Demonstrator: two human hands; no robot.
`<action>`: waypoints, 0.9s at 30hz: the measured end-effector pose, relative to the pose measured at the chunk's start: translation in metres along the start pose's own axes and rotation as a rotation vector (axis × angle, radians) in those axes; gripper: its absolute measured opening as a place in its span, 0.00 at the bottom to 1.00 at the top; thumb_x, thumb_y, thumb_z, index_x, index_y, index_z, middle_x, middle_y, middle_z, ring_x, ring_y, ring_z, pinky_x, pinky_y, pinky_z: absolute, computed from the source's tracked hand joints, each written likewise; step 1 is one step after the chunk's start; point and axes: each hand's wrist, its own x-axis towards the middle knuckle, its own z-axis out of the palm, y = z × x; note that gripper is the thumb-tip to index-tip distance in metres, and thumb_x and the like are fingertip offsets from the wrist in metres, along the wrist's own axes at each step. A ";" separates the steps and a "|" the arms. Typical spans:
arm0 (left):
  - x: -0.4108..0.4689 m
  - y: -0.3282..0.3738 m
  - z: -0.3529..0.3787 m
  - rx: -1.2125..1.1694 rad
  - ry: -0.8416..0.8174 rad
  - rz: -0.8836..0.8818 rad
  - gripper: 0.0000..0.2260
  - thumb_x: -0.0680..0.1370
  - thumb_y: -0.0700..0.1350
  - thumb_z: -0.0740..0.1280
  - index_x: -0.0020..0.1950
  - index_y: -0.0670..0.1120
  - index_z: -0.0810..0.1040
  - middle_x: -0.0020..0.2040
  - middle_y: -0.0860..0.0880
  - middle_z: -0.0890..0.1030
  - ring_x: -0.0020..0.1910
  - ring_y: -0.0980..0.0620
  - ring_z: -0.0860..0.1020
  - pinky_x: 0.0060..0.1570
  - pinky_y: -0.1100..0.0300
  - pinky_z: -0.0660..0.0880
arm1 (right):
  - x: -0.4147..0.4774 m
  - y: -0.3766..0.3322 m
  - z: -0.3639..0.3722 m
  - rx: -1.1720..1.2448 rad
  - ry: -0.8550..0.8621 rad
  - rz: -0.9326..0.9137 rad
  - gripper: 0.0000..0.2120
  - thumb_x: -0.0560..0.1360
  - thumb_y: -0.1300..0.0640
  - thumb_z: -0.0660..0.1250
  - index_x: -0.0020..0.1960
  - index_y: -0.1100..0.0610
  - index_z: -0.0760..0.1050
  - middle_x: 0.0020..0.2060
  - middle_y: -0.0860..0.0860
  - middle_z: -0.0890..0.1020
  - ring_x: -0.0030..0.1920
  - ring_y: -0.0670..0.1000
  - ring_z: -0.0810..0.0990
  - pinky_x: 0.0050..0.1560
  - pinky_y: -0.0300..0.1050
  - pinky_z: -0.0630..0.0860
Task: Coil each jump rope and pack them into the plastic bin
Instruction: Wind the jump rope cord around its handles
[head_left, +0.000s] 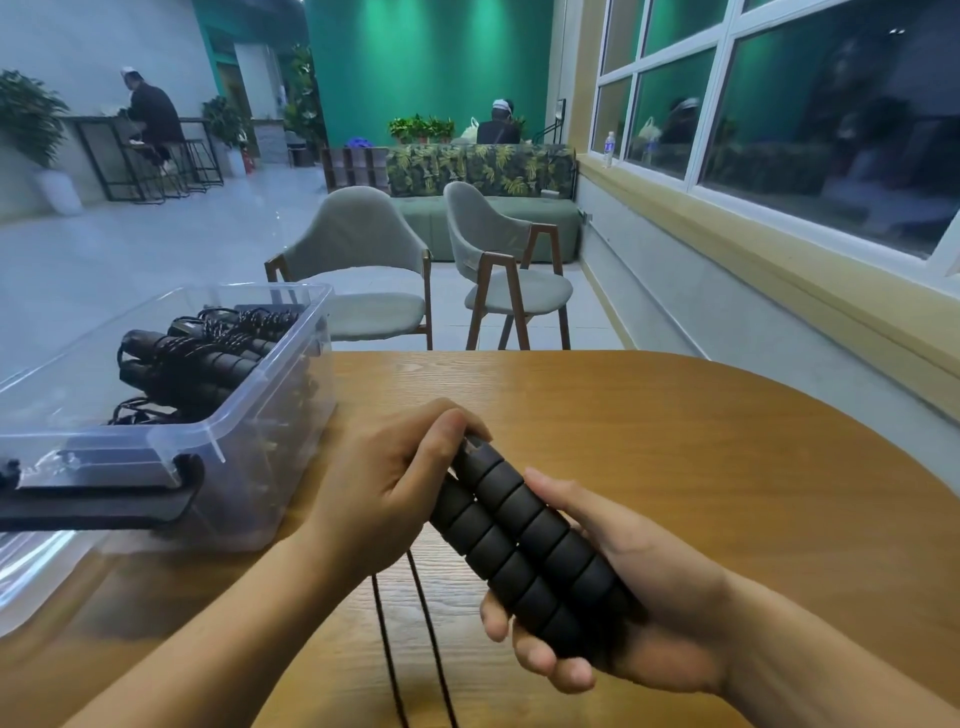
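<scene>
At about nine o'clock from the hands stands the clear plastic bin (272, 358) on the wooden table (675, 441), with coiled jump ropes (208, 353) already lying inside. I count at least two bundles; the tangle of black cord hides any exact number. Just beside the bin, the left hand (384, 483) curls its fingers over the upper ends of the two foam handles (524, 540), which lie side by side and touching. At four o'clock from it, the right hand (613, 597) wraps round the lower ends of both. Two strands of cord (435, 649) drop from under the left hand toward six o'clock and leave the view, so this one rope is uncoiled. The step in hand looks like the start of coiling: handles paired, cord loose. The next move likely calls for one hand to hold both handles firmly while the other gathers the cord evenly. At twelve o'clock, beyond the table, stand two chairs (358, 260).
</scene>
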 end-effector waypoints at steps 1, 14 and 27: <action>0.000 -0.001 -0.001 -0.006 0.000 -0.007 0.16 0.86 0.48 0.57 0.50 0.50 0.84 0.41 0.51 0.84 0.42 0.46 0.83 0.39 0.47 0.78 | 0.000 0.002 -0.001 0.016 0.004 0.024 0.34 0.83 0.29 0.60 0.76 0.54 0.75 0.48 0.59 0.79 0.38 0.53 0.77 0.31 0.40 0.71; -0.001 0.015 0.019 -0.937 0.082 -0.799 0.20 0.79 0.66 0.65 0.42 0.50 0.75 0.33 0.43 0.65 0.28 0.47 0.63 0.25 0.61 0.61 | 0.002 0.003 -0.002 0.133 -0.070 -0.066 0.33 0.82 0.30 0.61 0.73 0.56 0.75 0.42 0.52 0.73 0.30 0.44 0.71 0.26 0.37 0.57; -0.025 0.034 0.059 -0.786 0.230 -0.780 0.25 0.87 0.58 0.55 0.39 0.43 0.76 0.30 0.45 0.74 0.27 0.47 0.73 0.29 0.55 0.72 | 0.003 0.005 0.010 -0.258 0.267 -0.341 0.34 0.81 0.32 0.62 0.68 0.62 0.77 0.43 0.57 0.78 0.31 0.49 0.71 0.26 0.40 0.61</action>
